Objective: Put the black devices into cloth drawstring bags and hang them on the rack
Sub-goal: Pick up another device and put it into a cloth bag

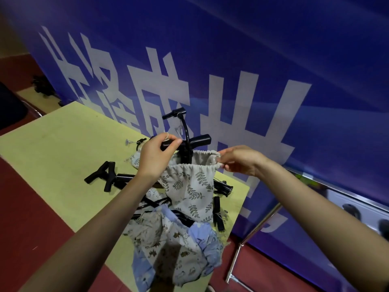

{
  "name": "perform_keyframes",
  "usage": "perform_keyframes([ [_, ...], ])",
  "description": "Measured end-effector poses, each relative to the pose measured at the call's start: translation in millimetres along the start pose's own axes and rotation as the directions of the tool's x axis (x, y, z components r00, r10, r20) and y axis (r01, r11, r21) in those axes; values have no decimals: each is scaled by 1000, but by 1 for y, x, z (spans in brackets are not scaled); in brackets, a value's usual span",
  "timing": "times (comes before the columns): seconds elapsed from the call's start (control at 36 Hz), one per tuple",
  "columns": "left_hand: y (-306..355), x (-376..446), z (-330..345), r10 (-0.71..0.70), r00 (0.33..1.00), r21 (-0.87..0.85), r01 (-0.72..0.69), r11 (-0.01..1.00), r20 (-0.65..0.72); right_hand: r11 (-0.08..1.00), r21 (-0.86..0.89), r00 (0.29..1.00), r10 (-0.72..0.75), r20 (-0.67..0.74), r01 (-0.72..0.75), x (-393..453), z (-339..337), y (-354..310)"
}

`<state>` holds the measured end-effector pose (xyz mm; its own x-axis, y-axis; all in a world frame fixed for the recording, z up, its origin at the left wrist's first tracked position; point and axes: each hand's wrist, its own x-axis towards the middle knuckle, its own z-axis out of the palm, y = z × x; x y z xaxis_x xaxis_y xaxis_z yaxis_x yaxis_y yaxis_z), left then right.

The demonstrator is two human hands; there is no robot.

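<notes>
A black device [186, 140] with a curved neck and crossbar handles stands half inside a beige leaf-print drawstring bag [189, 190] held above the table. My left hand [155, 157] grips the device's left handle and the bag's left rim. My right hand [237, 160] pinches the gathered right rim of the bag, holding its mouth apart. More black devices [105, 175] lie on the yellow-green table [52, 148]. A heap of blue and beige cloth bags [174, 247] lies at the table's near edge. No rack is identifiable.
A blue banner wall with large white characters [231, 91] stands right behind the table. A chrome metal frame [248, 243] leans at the right below the banner. Red floor [27, 207] surrounds the table. Small loose parts [134, 142] lie near the banner.
</notes>
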<state>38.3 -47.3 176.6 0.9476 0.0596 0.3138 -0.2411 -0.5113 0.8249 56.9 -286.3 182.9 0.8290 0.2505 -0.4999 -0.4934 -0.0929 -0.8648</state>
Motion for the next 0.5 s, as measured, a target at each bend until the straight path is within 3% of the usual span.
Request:
perform_keyframes([
  [0.11,2,0,1,0,1000,25,0,1000,2,1000,-9,1000,-6,28,7,-1,0,-3],
  [0.25,2,2,-1,31,999,72,-32,997,20,953,-295,996,-82,-46,65,-8,-2,-5],
  [0.33,3,2,-2,83,995,129,-89,988,50,950,-304,994,-92,-67,67,-8,-4,-9],
  [0.42,4,4,-2,127,989,193,-140,971,80,983,-175,997,-70,-45,61,-8,-4,-16],
  [0.5,6,4,-1,148,984,235,-168,957,101,974,224,998,-24,50,12,-11,-6,-23],
])
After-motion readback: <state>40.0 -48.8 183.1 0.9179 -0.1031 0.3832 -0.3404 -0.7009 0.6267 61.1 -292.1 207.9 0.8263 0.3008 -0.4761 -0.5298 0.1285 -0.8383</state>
